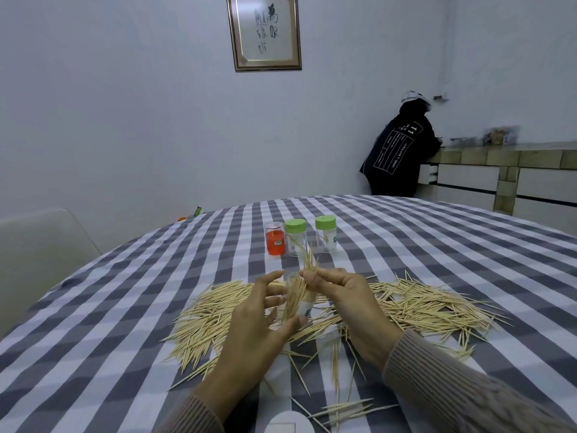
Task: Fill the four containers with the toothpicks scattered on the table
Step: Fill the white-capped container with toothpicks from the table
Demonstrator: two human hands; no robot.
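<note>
Nearest, your sleeves reach in over the gingham-covered surface (125,307), where loose toothpicks (421,304) lie scattered in heaps to either side of your hands. Your left hand (259,320) cradles a clear container (301,303) tilted on its side, thumb under it and fingers spread loosely round its wall, a grip only partly closed. Your right hand (340,295) pinches a bundle of toothpicks (309,264) between thumb and fingertips, their lower ends inside the container's mouth, their points fanning upward. Farther back stand three more containers in a row, well apart from your hands: an orange container (275,242) with no lid, then two clear ones with green lids (296,237) (325,234), each holding a few toothpicks. Beyond the surface, a person in a black hooded jacket (399,151) leans at a counter (505,157); a framed calligraphy (264,31) hangs on the wall.
</note>
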